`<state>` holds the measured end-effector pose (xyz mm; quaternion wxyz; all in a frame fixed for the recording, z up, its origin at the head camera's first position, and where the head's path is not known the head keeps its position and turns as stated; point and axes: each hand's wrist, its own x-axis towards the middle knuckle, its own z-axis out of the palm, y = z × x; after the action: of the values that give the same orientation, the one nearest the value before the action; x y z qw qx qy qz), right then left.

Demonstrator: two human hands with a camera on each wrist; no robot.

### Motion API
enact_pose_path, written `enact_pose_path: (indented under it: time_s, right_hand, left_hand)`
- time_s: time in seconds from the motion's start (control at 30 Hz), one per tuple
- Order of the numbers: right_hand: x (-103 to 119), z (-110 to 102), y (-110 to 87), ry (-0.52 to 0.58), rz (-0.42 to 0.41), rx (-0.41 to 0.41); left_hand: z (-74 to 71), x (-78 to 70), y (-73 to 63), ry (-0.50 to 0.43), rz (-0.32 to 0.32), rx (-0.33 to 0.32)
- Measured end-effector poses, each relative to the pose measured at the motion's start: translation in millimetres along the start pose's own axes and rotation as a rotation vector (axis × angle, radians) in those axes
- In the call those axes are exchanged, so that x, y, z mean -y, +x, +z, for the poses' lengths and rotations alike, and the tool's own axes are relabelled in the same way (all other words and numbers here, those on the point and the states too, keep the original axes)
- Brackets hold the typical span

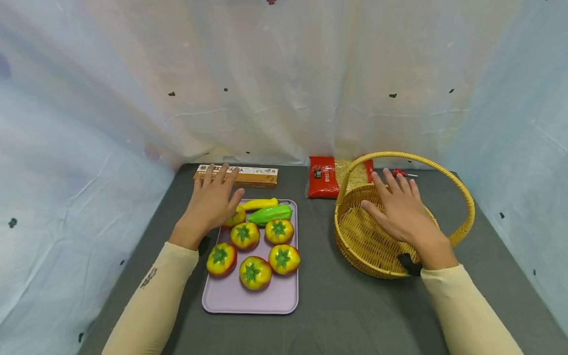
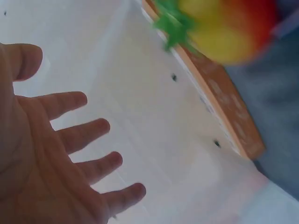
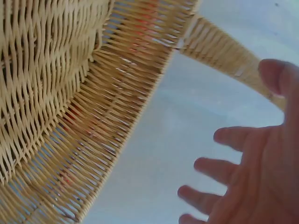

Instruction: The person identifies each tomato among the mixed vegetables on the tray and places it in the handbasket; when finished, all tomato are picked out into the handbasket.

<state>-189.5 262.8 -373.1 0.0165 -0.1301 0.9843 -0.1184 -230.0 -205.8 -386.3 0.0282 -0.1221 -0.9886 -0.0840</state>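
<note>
My left hand (image 1: 210, 204), fingers spread and holding nothing, hovers over the upper left corner of a lilac tray (image 1: 230, 301). On that tray lie several yellow-and-red toy tomatoes (image 1: 255, 272) with green leaf tops, a green chili pepper (image 1: 270, 214) and a yellow chili pepper (image 1: 261, 204). One tomato is partly hidden behind the left hand; in the left wrist view a tomato (image 2: 224, 28) shows near the top. Over the round wicker basket (image 1: 355, 231) my right hand (image 1: 401, 212) is held with spread fingers, nothing in it. The basket's tall handle (image 1: 408, 155) arches behind that hand.
At the back left lies a long brown-and-white box (image 1: 257, 177). A red packet (image 1: 321, 177) with a see-through window lies behind the basket, and a small red item with a white stick (image 1: 401, 172) to its right. White sheeting (image 1: 284, 74) encloses the dark table (image 1: 317, 296).
</note>
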Motion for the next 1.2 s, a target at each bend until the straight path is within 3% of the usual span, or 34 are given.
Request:
enact_pose_path:
  time_s: [0.3, 0.5, 0.67, 0.77, 0.9, 1.03, 1.2]
  right_hand:
    - [15.0, -2.3, -52.6, 0.236, -0.205, -0.15]
    - [44.2, 23.4, -63.7, 0.371, -0.31, -0.185]
    - [75.8, 49.7, -54.7, 0.511, -0.344, -0.058]
    - [92.6, 63.1, -44.4, 0.586, -0.355, 0.024]
    - [105.6, 77.7, -30.4, 0.647, -0.386, 0.071]
    - [108.9, 89.9, -20.2, 0.666, -0.416, 0.082]
    - [109.1, 107.2, -13.5, 0.745, -0.434, 0.115]
  left_hand:
    - [-0.8, 68.1, -43.7, -0.159, 0.009, -0.029]
    - [20.3, 97.7, -52.9, -0.265, 0.048, 0.028]
    - [46.7, 101.7, -43.8, -0.329, 0.057, 0.133]
    - [55.2, 97.5, -36.2, -0.34, 0.054, 0.204]
    - [55.2, 90.5, -26.5, -0.326, 0.031, 0.301]
    - [50.2, 85.9, -21.4, -0.321, -0.033, 0.398]
    - [45.5, 82.9, -21.4, -0.308, -0.05, 0.452]
